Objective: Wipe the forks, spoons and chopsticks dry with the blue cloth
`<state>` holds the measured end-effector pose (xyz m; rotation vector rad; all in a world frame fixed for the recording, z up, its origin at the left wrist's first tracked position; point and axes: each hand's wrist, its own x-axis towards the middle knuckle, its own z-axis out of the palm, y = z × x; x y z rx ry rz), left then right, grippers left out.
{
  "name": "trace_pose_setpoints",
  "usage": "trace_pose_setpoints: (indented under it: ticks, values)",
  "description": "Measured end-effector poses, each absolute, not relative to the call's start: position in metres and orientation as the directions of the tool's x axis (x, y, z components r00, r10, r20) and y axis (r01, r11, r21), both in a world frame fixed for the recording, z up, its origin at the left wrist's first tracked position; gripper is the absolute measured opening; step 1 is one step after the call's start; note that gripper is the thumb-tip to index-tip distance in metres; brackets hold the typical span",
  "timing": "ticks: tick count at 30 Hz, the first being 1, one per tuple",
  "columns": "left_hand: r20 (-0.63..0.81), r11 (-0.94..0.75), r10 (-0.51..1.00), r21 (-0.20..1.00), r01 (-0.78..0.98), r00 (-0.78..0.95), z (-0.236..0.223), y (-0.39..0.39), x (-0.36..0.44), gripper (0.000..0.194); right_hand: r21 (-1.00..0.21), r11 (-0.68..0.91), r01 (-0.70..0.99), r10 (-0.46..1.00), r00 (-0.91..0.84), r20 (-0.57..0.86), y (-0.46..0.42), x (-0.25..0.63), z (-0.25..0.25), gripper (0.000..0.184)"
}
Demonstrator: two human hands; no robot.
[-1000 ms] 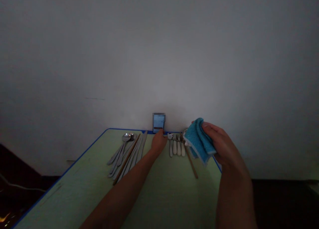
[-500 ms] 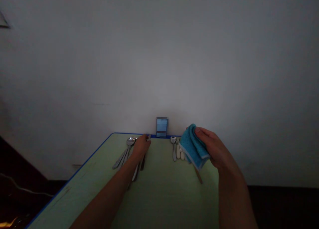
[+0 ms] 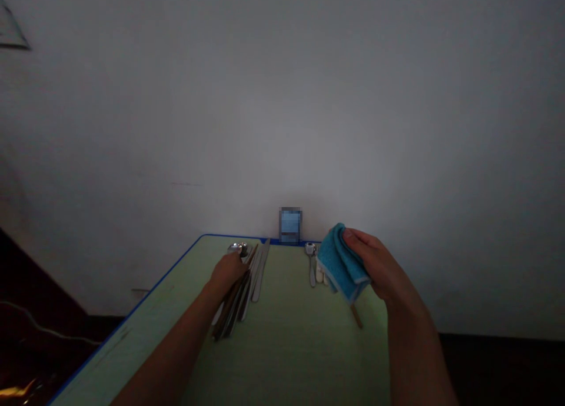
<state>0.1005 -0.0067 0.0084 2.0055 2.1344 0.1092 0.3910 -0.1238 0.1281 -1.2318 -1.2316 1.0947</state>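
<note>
My left hand (image 3: 227, 273) lies over the upper end of a bundle of long steel cutlery and wooden chopsticks (image 3: 238, 297), beside the bowls of metal spoons (image 3: 237, 249). Whether its fingers grip anything is hidden. My right hand (image 3: 375, 265) is raised above the table's right side, pinching a folded blue terry towel (image 3: 341, 266). Below the towel stand a small steel spoon (image 3: 311, 265) and white-handled cutlery (image 3: 320, 272), partly hidden. A lone wooden stick (image 3: 356, 316) pokes out beneath the towel.
The pale green tabletop (image 3: 286, 347) has a blue edge and ends at a white wall (image 3: 282, 129). A blurred blue upright card or phone (image 3: 290, 225) stands against the wall at the far edge. A cable (image 3: 44, 329) lies on the dark floor at lower left.
My left hand has moved left, from between the cutlery groups onto the long cutlery. The towel and right hand have shifted slightly left, and the view has drifted a little.
</note>
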Motion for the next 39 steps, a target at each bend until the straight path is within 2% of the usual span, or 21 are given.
trace_pose_setpoints:
  ticks: [8, 19, 23, 32, 36, 39]
  values:
    - [-0.142, 0.115, 0.986, 0.208, 0.971, -0.087, 0.007, -0.006, 0.100, 0.025, -0.994, 0.060, 0.088, 0.996, 0.064, 0.065, -0.121, 0.389, 0.128, 0.041]
    - [-0.086, 0.107, 0.992, 0.216, 0.971, -0.090, 0.012, -0.007, 0.103, 0.025, -0.989, 0.104, 0.104, 0.993, 0.040, 0.109, -0.118, 0.390, 0.125, 0.043]
    - [-0.052, 0.085, 0.996, 0.238, 0.967, -0.075, 0.015, -0.007, 0.103, 0.020, -0.987, 0.111, 0.114, 0.992, 0.039, 0.117, -0.118, 0.390, 0.124, 0.044]
    - [0.016, 0.001, 1.000, 0.330, 0.944, -0.007, 0.022, -0.002, 0.109, 0.024, -0.983, 0.111, 0.147, 0.992, 0.050, 0.119, -0.114, 0.389, 0.123, 0.043]
    - [0.053, -0.038, 0.998, 0.401, 0.915, 0.019, 0.032, -0.003, 0.114, 0.030, -0.977, 0.124, 0.171, 0.988, 0.067, 0.137, -0.112, 0.390, 0.121, 0.042]
    - [0.082, -0.071, 0.996, 0.474, 0.878, 0.037, 0.043, -0.005, 0.120, 0.026, -0.971, 0.148, 0.190, 0.981, 0.099, 0.169, -0.109, 0.390, 0.117, 0.042]
